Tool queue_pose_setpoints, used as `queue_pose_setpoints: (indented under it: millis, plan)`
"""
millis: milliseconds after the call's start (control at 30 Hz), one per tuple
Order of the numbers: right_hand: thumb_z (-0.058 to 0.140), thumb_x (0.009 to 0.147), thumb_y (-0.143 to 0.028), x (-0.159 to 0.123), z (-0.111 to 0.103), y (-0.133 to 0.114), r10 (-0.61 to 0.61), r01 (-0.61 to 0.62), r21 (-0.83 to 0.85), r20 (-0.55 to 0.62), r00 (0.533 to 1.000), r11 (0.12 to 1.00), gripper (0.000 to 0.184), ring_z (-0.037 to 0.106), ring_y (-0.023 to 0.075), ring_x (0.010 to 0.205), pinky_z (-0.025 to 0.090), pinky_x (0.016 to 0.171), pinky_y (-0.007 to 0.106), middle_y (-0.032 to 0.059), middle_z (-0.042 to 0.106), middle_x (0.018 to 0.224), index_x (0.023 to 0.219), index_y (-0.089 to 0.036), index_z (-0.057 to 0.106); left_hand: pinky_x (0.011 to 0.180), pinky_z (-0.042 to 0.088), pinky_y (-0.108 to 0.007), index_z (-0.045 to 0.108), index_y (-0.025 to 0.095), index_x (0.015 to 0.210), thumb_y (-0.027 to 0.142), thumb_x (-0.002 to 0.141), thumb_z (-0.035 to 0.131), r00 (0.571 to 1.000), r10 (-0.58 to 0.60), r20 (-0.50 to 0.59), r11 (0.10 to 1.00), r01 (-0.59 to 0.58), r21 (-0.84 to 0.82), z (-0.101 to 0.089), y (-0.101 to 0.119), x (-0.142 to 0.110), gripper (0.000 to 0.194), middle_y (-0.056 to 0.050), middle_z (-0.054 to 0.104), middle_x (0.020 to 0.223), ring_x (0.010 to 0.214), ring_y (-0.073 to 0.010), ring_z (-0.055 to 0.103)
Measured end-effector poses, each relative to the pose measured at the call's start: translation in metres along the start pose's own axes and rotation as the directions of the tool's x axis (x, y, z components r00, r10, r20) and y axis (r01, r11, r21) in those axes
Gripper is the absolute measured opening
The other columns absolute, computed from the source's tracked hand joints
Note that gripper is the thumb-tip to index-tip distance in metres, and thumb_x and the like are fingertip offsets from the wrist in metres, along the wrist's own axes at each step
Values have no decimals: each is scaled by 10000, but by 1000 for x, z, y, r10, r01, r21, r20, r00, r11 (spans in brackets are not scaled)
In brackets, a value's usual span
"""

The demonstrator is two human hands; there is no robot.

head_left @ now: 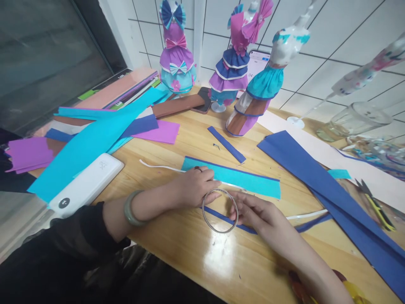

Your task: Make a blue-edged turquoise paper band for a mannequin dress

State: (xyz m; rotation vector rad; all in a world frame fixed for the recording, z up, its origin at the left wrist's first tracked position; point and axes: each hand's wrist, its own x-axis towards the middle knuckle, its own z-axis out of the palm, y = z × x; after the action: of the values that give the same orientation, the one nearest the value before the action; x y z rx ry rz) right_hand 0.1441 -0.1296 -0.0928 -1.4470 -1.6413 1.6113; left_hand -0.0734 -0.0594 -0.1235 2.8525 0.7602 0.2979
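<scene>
My left hand [198, 185], with a green bangle on the wrist, presses down at the near edge of a turquoise crepe-paper strip [247, 179] trimmed in dark blue. Its fingers are closed on a narrow white tape strip [158, 166], which trails left and also shows along the paper. In my right hand [255, 211] the fingers are closed at the right side of a thin ring [205, 219], which looks like a narrow tape roll. Part of its grip is hidden. Beneath the ring runs a dark blue strip [218, 214] on the table.
Folded blue paper [303, 164] and scissors [375, 204] lie at right. Coloured paper sheets [91, 147] and a white power bank [88, 183] are at left. Dressed doll forms [177, 55] stand along the tiled wall, with a phone [257, 63] and a glass jar [354, 120].
</scene>
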Motion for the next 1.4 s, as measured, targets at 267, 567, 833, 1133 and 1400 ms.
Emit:
queue_pose_setpoints:
  millis: [267,567,833,1133,1400]
  plan:
    - [454,908,-283,1,9,9,-273,184,-457,-135,953,870,373,624,134,639,519,636,255,11,668,723,1254,-161,520,774,400,-318,612,152,1015,241,904,325,999,-39,13,999,39,3,-2,3,0,320,-86,523,851,825,-199,481]
    - [543,883,-263,5,11,6,-681,174,-917,-129,721,359,285,650,167,663,502,518,264,100,669,873,1136,-144,602,773,401,-317,638,125,1025,221,893,323,998,-68,-3,994,67,-92,-5,3,1,355,-85,539,832,798,-188,489]
    - [509,838,-17,9,15,12,-711,387,-810,-52,701,441,304,634,180,981,548,767,270,113,663,1067,1099,-130,617,762,397,-319,636,141,974,269,921,304,998,-64,-3,997,64,-54,-4,4,1,360,-87,536,831,792,-191,476]
    - [690,761,-230,7,-11,7,-332,219,-267,-525,783,939,19,638,119,703,506,637,216,-4,691,783,777,-236,684,793,402,-333,616,133,1057,545,903,329,998,-55,-8,998,54,-39,-2,1,0,525,-103,558,888,856,-204,504]
    - [857,508,-294,13,-32,23,130,100,338,-595,794,936,351,601,107,579,477,533,202,-18,667,660,796,-230,666,793,404,-323,629,142,982,509,920,316,1000,10,-21,999,-9,36,2,-5,0,486,-90,563,848,848,-194,514]
